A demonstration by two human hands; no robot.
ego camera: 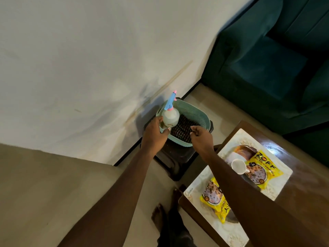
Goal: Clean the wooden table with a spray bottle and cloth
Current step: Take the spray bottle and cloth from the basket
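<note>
Two snack packets, one cup on table; left grip holds one spray bottle; right grip curled, empty.

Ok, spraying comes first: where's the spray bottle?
Head view, left of centre: the spray bottle is at the left end of the teal basket near the wall, in the left hand.

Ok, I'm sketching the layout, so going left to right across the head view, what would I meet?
Spray bottle → right hand → white cup → Zoff soya chunks packet.
</note>
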